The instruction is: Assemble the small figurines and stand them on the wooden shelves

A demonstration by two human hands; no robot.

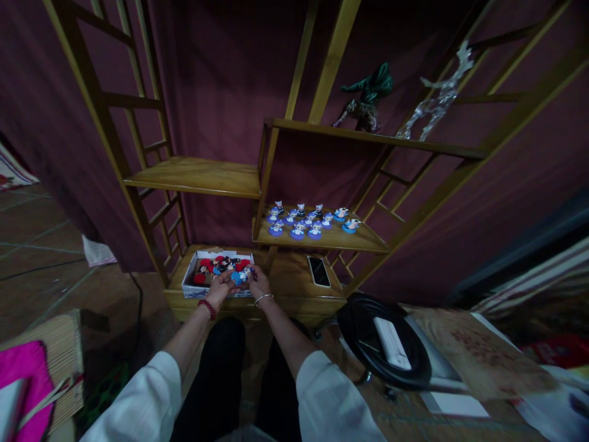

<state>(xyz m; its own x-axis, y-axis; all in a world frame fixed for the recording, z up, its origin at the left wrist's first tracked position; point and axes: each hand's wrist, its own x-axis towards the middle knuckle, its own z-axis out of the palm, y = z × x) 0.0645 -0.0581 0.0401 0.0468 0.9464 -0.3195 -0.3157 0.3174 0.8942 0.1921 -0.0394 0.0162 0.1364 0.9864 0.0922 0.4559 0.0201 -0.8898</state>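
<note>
A small blue-and-white figurine (240,277) is held between my two hands, over the front edge of an open cardboard box (188,283). My left hand (221,287) has its fingers closed at the blue side of it. From the other side my right hand (259,285) grips it, beside a darker purplish part whose shape I cannot make out. Inside the box lie several red, black and white figurines (223,264). On the shelf above, several small figurines on purple bases (298,230) stand in rows, with cow-like ones on blue bases (350,226) at their right.
A phone (319,271) lies on the lower wooden board, right of the box. Higher up stand a green-draped statue (368,98) and a clear deer figure (437,101). A wooden shelf (197,176) juts out at left. A black round stool (363,331) carries a white box (391,344).
</note>
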